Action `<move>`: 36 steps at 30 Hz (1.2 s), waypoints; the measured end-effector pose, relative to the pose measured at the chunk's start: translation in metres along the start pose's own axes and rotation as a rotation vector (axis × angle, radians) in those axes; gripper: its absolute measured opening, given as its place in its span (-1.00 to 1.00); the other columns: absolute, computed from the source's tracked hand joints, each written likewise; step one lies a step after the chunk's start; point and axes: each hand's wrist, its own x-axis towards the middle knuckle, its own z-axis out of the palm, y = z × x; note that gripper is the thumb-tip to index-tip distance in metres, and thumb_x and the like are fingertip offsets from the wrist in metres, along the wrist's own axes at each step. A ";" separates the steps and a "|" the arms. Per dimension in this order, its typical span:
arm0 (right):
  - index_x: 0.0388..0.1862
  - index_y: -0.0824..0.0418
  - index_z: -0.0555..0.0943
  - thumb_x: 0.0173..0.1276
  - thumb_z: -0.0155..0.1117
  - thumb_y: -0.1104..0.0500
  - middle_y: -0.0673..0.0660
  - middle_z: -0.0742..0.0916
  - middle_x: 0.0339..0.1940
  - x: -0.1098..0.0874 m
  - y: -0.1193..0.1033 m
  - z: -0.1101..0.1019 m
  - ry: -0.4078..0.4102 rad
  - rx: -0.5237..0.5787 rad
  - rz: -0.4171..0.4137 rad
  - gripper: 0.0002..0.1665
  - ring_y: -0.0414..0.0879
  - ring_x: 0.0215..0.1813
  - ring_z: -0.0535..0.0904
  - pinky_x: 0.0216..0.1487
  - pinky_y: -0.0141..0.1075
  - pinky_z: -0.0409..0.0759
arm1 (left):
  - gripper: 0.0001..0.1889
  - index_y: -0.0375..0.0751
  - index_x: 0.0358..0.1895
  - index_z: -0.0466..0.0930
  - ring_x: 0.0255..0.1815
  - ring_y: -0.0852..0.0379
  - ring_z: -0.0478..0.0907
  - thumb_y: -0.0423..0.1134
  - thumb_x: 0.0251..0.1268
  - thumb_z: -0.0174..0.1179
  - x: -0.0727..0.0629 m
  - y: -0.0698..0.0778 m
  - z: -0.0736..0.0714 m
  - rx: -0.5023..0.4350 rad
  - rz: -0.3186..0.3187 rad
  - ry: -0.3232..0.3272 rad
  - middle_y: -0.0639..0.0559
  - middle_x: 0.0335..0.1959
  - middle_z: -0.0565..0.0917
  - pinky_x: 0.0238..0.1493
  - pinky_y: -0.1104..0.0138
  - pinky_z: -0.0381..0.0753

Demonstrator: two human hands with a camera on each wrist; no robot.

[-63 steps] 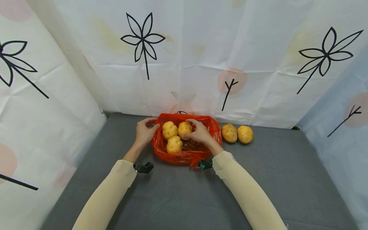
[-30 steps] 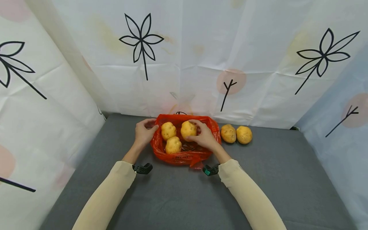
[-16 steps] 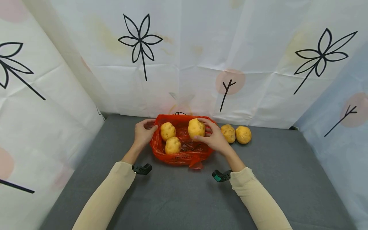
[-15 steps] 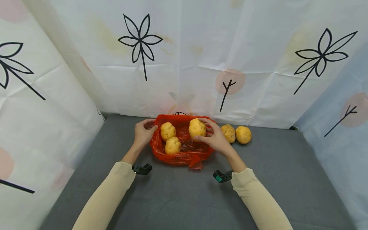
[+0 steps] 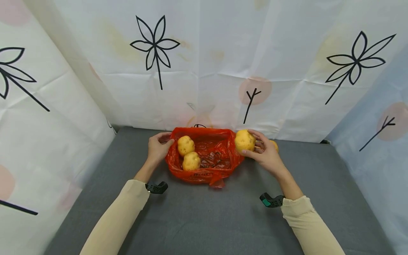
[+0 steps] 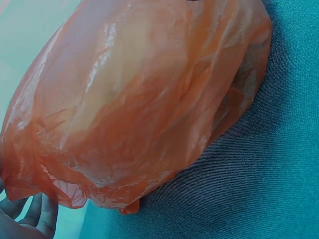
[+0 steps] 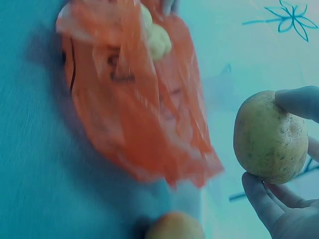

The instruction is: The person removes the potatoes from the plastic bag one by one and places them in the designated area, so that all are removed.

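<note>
My right hand (image 5: 267, 156) grips a yellow potato (image 5: 244, 140) between thumb and fingers, raised at the right rim of the red plastic bag (image 5: 207, 174). In the right wrist view, the fingers hold this potato (image 7: 270, 137) at opposite ends, apart from the bag (image 7: 124, 109). At the bag's left rim, my left hand (image 5: 157, 148) pinches the plastic. The left wrist view shows its fingers (image 6: 47, 214) partly hidden by the bag (image 6: 129, 114). Two potatoes lie inside on the left, one (image 5: 186, 145) behind the other (image 5: 191, 161).
On the grey tabletop (image 5: 204, 219), right of the bag, a loose potato (image 5: 274, 145) shows behind my right hand; the right wrist view also shows a potato (image 7: 175, 228) at its bottom edge. A patterned white curtain (image 5: 204, 63) hangs behind and at both sides.
My right hand has lifted a potato out of the bag and carried it right, past the rim, now covering most of the loose potatoes. My left hand has stayed at the bag's left rim.
</note>
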 end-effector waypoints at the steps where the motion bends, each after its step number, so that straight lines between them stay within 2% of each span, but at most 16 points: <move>1: 0.59 0.11 0.27 0.33 0.47 0.25 0.30 0.37 0.41 -0.002 0.002 -0.004 0.010 -0.010 0.004 -0.09 0.25 0.30 0.49 0.02 -0.45 0.62 | -0.69 -0.33 0.15 0.65 0.05 -0.16 0.64 -0.35 0.40 0.28 0.000 0.000 0.000 0.000 -0.002 0.000 -0.28 0.03 0.66 0.14 0.03 0.65; 12: 0.61 0.19 0.20 0.38 0.42 0.25 0.41 0.30 0.45 -0.025 0.017 -0.050 0.078 -0.089 0.021 -0.09 0.32 0.27 0.45 -0.10 -0.55 0.61 | -0.70 -0.33 0.15 0.65 0.05 -0.15 0.64 -0.37 0.41 0.27 0.000 -0.001 0.000 -0.001 0.003 0.005 -0.27 0.04 0.66 0.12 0.04 0.66; 18: 0.63 0.22 0.15 0.41 0.38 0.25 0.47 0.29 0.45 -0.029 0.024 -0.075 0.126 -0.145 0.039 -0.09 0.39 0.30 0.41 -0.14 -0.60 0.57 | -0.69 -0.33 0.16 0.65 0.06 -0.15 0.64 -0.37 0.40 0.27 0.000 -0.001 0.000 0.001 -0.003 0.008 -0.27 0.04 0.67 0.13 0.04 0.66; 23: 0.65 0.19 0.11 0.43 0.37 0.18 0.49 0.25 0.49 -0.026 0.035 -0.092 0.158 -0.147 0.112 -0.07 0.43 0.34 0.36 -0.15 -0.60 0.53 | -0.69 -0.35 0.16 0.65 0.06 -0.16 0.63 -0.36 0.41 0.27 0.000 0.002 0.000 -0.001 -0.008 0.006 -0.28 0.05 0.66 0.14 0.03 0.65; 28: 0.66 0.19 0.08 0.45 0.36 0.07 0.49 0.25 0.49 -0.023 0.049 -0.105 0.184 -0.150 0.209 -0.03 0.40 0.37 0.35 -0.02 -0.36 0.52 | -0.69 -0.34 0.16 0.65 0.06 -0.16 0.63 -0.36 0.41 0.27 0.000 0.002 0.000 0.003 -0.012 0.008 -0.27 0.05 0.66 0.14 0.04 0.65; 33: 0.65 0.24 0.05 0.46 0.34 0.02 0.53 0.27 0.45 -0.022 0.065 -0.114 0.222 -0.147 0.288 -0.02 0.36 0.34 0.32 0.15 0.10 0.50 | -0.70 -0.33 0.15 0.65 0.07 -0.17 0.63 -0.35 0.41 0.27 0.000 0.001 0.001 0.011 -0.015 0.009 -0.26 0.05 0.66 0.14 0.04 0.65; 36: 0.66 0.26 0.03 0.47 0.32 0.04 0.57 0.18 0.48 -0.022 0.076 -0.119 0.236 -0.128 0.336 -0.03 0.43 0.39 0.24 0.26 0.26 0.40 | -0.70 -0.33 0.15 0.65 0.07 -0.16 0.63 -0.35 0.41 0.27 0.000 0.001 0.001 0.014 -0.011 0.010 -0.26 0.04 0.66 0.14 0.04 0.65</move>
